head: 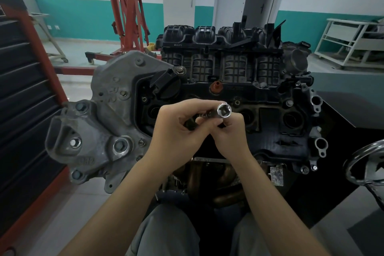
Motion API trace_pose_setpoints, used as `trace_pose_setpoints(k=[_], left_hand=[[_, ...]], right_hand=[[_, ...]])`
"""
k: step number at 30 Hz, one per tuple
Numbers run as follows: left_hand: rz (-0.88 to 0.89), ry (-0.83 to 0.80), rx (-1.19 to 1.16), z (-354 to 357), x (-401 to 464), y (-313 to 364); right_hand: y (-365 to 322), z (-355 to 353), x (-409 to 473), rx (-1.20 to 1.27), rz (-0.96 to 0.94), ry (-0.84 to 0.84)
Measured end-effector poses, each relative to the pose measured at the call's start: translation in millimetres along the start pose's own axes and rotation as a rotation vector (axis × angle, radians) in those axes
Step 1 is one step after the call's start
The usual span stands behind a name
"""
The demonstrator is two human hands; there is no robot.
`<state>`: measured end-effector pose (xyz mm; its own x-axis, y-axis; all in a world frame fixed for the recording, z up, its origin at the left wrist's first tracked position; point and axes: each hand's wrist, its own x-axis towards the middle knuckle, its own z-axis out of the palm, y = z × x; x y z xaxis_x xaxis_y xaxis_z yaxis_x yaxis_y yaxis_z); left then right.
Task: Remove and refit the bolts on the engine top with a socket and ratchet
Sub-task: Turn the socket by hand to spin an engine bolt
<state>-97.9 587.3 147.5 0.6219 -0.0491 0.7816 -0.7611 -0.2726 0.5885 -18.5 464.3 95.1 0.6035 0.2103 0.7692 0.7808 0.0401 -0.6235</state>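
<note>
Above the engine top (239, 89), both hands (199, 129) grip the socket (224, 110) (red hoist (128, 10) behind)

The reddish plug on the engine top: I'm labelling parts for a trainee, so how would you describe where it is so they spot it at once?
Start at the black ribbed intake manifold across the engine's far side. Just below its middle, on the black valve cover, stands the small reddish plug. It is the only red-brown piece among black plastic and grey metal.
</note>
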Motion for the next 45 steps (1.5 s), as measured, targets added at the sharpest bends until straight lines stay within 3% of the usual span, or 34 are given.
trace_pose_setpoints(k=[6, 13, 19, 24, 31, 38, 42, 45], left_hand=[[0.089, 0.085, 0.179, 2.0, 1.5, 1.5], [0.01, -0.015, 0.008, 1.3, 0.1, -0.1], [0.069, 0.108, 0.109, 9.4, -1.8, 2.0], [-0.046, 0.009, -0.053, 5.9, -2.6, 1.8], [0.113, 0.162, 0.23, 6.8, -0.9, 1.6], [-0.047, -0.01, -0.018, 4.4, -1.5, 2.2], [0.043, 0.134, 0.159, 7.1, 0.4, 3.8], [0.05, 0.149, 0.143, 8.4, -0.2, 2.9]], right_hand=[[-1.6, 1.0, 0.8, -0.004, 0.005, 0.016], [-2.6, 1.5, 0.6, -0.003, 0.006, 0.028], [-4.5, 1.6, 0.6, 0.009, -0.02, 0.045], [-0.3, 0.8, -0.2, -0.018, -0.008, 0.017], [-1.4, 2.6, 1.3, -0.006, -0.027, 0.044], [-1.3, 1.1, 0.5, 0.006, -0.004, 0.016], [-0.9, 2.1, 0.8, 0.042, -0.005, 0.031], [-3.4, 1.5, 1.3, 0.027, -0.045, 0.022]])
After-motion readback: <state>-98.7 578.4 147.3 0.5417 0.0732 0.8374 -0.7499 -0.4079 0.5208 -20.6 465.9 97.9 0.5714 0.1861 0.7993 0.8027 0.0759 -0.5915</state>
